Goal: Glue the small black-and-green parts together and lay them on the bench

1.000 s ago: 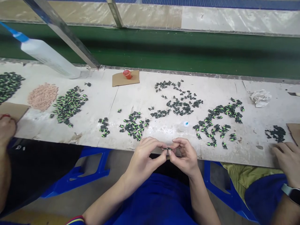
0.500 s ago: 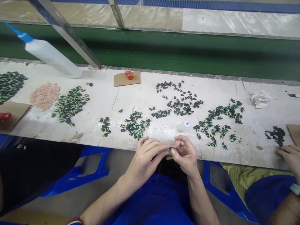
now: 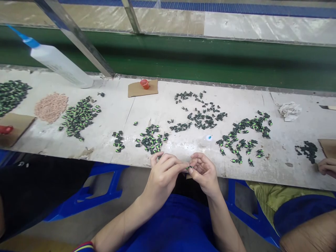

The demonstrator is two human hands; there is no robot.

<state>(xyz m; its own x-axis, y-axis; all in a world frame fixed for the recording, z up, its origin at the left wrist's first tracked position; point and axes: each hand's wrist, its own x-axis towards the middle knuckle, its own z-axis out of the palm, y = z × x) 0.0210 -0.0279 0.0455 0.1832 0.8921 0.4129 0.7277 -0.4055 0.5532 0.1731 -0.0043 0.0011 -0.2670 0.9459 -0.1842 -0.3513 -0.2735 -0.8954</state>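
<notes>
Okay, where's the small black-and-green piece (image 3: 189,167) at?

— Right by the table's (image 3: 112,112) near edge. Right hand (image 3: 206,175) has it pinched, thumb and fingertip, other fingers loosely curled.

— And the left hand (image 3: 164,175)?

— Fingertips right up against it, fingers bent close together. Thumb's hidden, so can't tell if it's gripping too.

— What's around them?

— Pile of black-and-green pieces (image 3: 151,140) just beyond the left hand, little white bottle (image 3: 207,140) past the right one, loose black bits (image 3: 204,120) farther on, then a red cup (image 3: 145,84) on some cardboard (image 3: 135,90) toward the back.
</notes>
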